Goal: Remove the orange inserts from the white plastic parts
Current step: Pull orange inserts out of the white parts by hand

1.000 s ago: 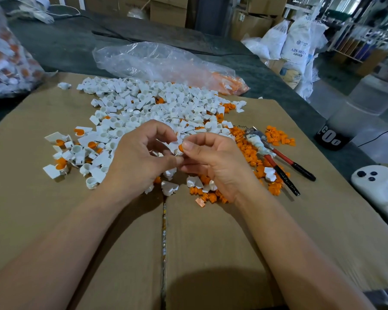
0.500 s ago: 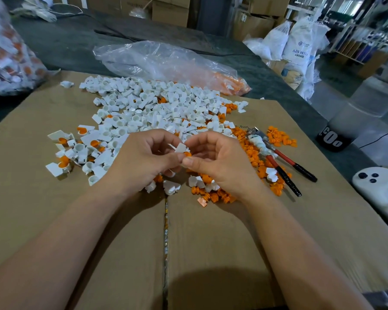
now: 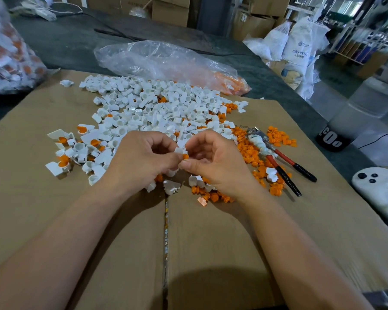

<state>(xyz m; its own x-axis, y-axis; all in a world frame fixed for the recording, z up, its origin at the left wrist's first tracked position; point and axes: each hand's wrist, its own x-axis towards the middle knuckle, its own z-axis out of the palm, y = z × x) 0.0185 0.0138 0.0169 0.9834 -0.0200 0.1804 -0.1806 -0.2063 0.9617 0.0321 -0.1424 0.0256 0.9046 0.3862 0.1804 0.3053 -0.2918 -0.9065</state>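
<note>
My left hand [image 3: 141, 162] pinches a small white plastic part [image 3: 179, 150] between thumb and fingers. My right hand [image 3: 213, 162] meets it from the right and pinches the orange insert [image 3: 185, 156] that shows at the part's lower edge. Both hands hover just above the cardboard sheet [image 3: 99, 231]. Behind them spreads a big pile of white parts [image 3: 152, 108], some with orange inserts inside. Loose orange inserts [image 3: 249, 151] lie scattered to the right and under my right hand.
Red-and-black handled pliers [image 3: 280, 162] lie on the cardboard to the right. A clear plastic bag [image 3: 166, 61] lies behind the pile, another filled bag [image 3: 7, 54] at far left. A white object with black dots [image 3: 376, 184] sits at the right edge.
Both hands stay together on the same part and have shifted only slightly. The orange insert now shows more clearly between the fingertips below the white part.
</note>
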